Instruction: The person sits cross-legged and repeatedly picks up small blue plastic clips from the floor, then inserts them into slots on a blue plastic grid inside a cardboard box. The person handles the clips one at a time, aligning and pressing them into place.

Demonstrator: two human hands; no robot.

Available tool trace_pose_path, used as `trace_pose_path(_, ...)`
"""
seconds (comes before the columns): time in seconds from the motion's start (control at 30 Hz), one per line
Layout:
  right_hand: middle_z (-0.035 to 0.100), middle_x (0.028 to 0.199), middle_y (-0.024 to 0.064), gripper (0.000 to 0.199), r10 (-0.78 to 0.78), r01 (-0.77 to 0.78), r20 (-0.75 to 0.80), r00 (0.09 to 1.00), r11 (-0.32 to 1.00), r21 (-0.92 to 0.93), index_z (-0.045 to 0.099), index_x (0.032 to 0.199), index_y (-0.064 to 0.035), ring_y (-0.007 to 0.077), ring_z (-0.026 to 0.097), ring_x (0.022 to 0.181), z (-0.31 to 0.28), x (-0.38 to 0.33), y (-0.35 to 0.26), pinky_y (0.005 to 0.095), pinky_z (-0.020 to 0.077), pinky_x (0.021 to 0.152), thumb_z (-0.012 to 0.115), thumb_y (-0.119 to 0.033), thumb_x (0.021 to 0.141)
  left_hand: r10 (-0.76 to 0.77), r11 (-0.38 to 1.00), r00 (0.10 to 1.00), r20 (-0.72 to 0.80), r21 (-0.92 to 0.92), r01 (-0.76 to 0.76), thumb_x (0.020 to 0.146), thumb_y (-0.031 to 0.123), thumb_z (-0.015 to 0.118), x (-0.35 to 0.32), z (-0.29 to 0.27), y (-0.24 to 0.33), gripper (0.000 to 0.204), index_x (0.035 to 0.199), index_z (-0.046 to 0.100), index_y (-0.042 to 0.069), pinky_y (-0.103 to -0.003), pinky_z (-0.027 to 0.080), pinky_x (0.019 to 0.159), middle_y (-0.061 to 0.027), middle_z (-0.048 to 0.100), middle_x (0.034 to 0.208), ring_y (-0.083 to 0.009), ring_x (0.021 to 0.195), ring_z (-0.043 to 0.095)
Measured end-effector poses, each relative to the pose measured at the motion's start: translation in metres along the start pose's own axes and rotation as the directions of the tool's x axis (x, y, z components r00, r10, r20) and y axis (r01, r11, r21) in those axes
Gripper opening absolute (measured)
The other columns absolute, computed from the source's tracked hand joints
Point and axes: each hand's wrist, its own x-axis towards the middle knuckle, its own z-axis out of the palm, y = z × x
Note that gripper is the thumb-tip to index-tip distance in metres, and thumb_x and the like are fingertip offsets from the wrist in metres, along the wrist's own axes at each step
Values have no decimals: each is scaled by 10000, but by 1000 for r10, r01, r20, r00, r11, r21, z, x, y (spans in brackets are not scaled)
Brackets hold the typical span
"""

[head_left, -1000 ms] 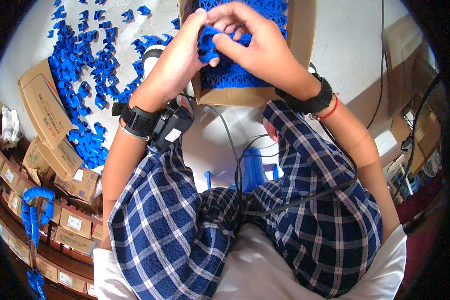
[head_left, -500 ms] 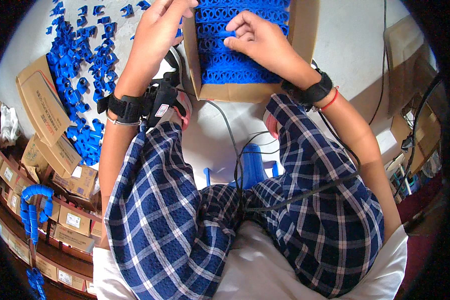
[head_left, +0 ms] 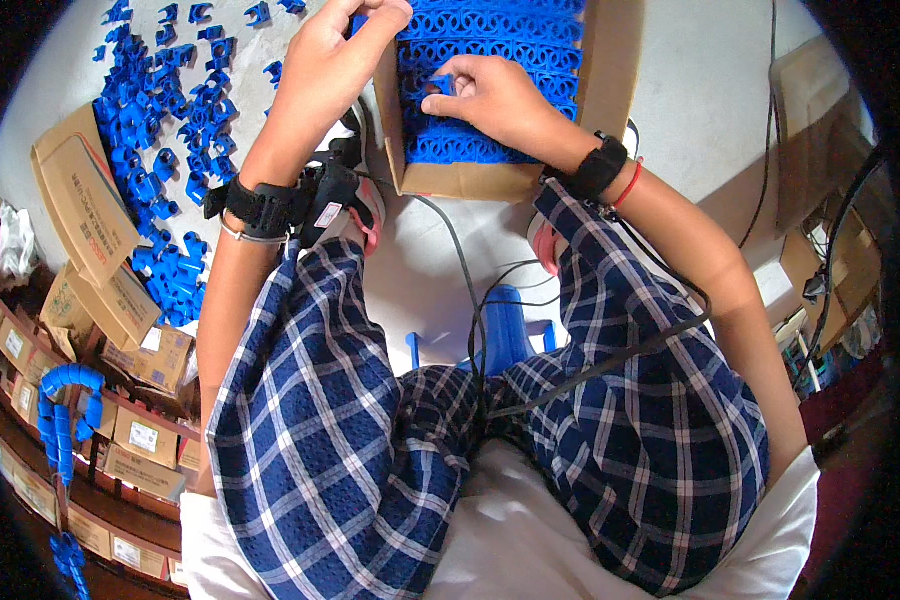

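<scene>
A cardboard box [head_left: 470, 181] stands in front of me, packed with tight rows of blue plastic pipe clips [head_left: 500, 52]. Over the box's near left part, my right hand [head_left: 495, 95] pinches a single blue pipe clip [head_left: 440, 84] between thumb and fingers, just above the rows. My left hand [head_left: 345, 55] is at the box's left wall, thumb and fingers drawn together by the upper picture edge. Some blue shows between those fingers, but I cannot make out what they hold. Black straps circle both wrists.
Many loose blue clips [head_left: 155, 125] lie scattered on the pale floor at left. Beside them are cardboard flaps [head_left: 85, 200] and shelves of small boxes [head_left: 145, 440]. A black cable [head_left: 455, 240] runs between my legs, by a blue plastic stool [head_left: 505, 325].
My right hand has moved left and slightly down over the box, and a blue clip now shows in its pinch. The left hand has shifted slightly right toward the box.
</scene>
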Motion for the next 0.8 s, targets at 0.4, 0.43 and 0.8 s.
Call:
trace_pose_path(0.4,702,948,190,324,-73,74,26,997,997,-33,689,1005,-10,355,680,874,9,3,15,419,544,793,708,-238,777,113,990,994,8,89,-113,960,362,606,8,-2,-10,232,1080,677,176,-207,414,696,94,612,980,-21,877,509)
trace_pose_path(0.43,685,896,152,303,-54,55,42,998,998,-18,685,1022,-15,280,657,826,9,2,15,376,528,746,706,-211,791,119,989,993,7,89,-119,961,360,606,8,-1,-10,230,1079,678,176,-208,415,699,93,612,982,-21,881,510)
trace_pose_path(0.8,692,835,169,377,-168,165,80,983,986,38,682,1029,3,280,689,772,14,-4,14,361,546,714,752,-285,796,127,988,992,5,92,-127,956,360,608,5,-2,-8,220,1059,673,177,-213,415,711,93,614,982,-20,886,512)
